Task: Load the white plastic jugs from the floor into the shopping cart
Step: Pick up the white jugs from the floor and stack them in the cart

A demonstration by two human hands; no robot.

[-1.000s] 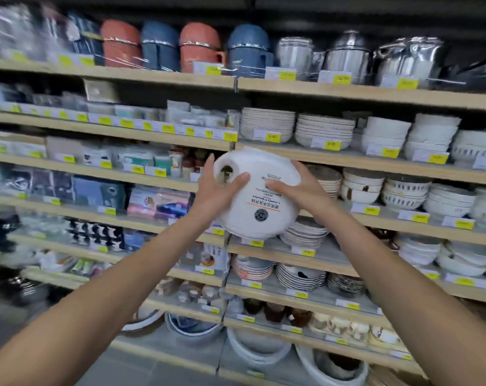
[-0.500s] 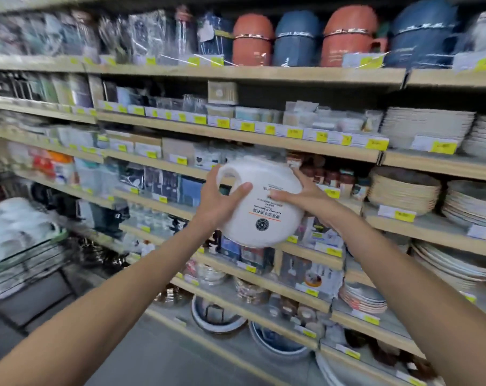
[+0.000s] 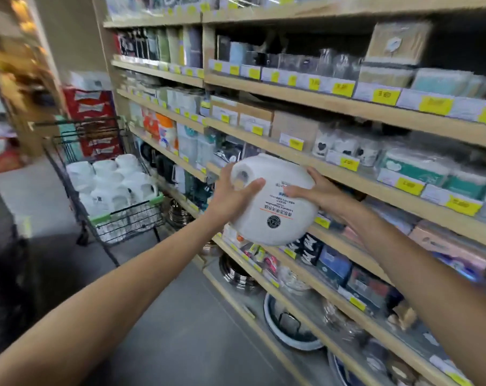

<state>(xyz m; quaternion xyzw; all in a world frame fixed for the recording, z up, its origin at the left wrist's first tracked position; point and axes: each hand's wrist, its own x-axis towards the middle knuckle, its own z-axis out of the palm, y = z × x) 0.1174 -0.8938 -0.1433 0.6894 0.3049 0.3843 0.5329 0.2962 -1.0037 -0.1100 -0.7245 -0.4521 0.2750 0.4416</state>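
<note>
Far left, a dark wire shopping cart (image 3: 130,218) stands on the grey floor (image 3: 180,316) in the aisle, close against the lower wooden shelves (image 3: 347,110). Its basket is filled with white plastic jugs (image 3: 110,182), packed side by side in rows; green trim marks the near rim. Behind the cart stands a stack of red cartons (image 3: 92,107).

Centre frame, one white plastic jug (image 3: 275,201) is held in the air with both arms outstretched, in front of the mid-level shelves and well apart from the cart, to its right. The jug's long axis runs diagonally: the handle opening and neck end sit at the upper left, the base at the lower right. Its labelled face is turned toward the camera, and the printed text reads inverted, with an orange line and a round black emblem toward the lower end.

The left hand (image 3: 230,195) grips the jug's left side near the handle opening, fingers spread and pressed against the plastic, thumb lying across the front face. The right hand (image 3: 317,195) clasps the upper right side, fingers curled behind the body and thumb laid flat on the label area. Both hands are closed firmly on the jug.

Right, the shelves carry boxed and bagged goods with yellow price tags (image 3: 436,105) along each edge. Metal pans and bowls (image 3: 289,324) occupy the lowest tier. The left margin of the view is blurred.
</note>
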